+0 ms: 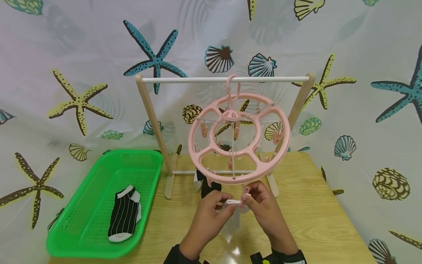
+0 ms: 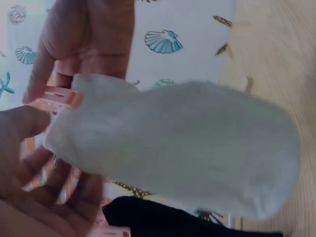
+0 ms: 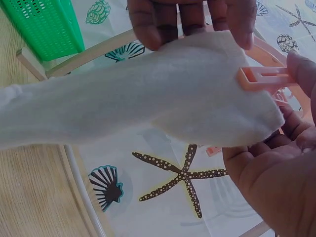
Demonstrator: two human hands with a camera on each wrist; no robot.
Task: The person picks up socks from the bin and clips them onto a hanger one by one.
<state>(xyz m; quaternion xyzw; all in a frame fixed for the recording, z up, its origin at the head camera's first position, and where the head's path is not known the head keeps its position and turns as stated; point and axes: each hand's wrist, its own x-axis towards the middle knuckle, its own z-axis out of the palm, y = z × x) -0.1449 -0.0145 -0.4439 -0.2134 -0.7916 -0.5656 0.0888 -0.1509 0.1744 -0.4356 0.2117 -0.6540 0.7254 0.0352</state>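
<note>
A white sock (image 2: 187,143) hangs by its cuff between both hands, just below the front rim of a round pink clip hanger (image 1: 239,179). My left hand (image 1: 211,212) pinches one side of the cuff, where the sock's edge (image 1: 232,201) shows in the head view. With thumb and fingers my right hand (image 1: 265,203) grips a pink clothespin (image 3: 266,78), whose jaws overlap the opposite side of the cuff. Most of the sock is out of sight in the head view. Beside the left hand hangs a black sock (image 1: 209,187) from the hanger's near-left side.
The hanger hooks over the white bar (image 1: 191,79) of a wooden stand (image 1: 154,124). More pink clothespins (image 1: 236,130) dangle around it. To the left, a green basket (image 1: 82,205) holds a black striped sock (image 1: 122,216) with white trim, over something white. A patterned sheet hangs behind.
</note>
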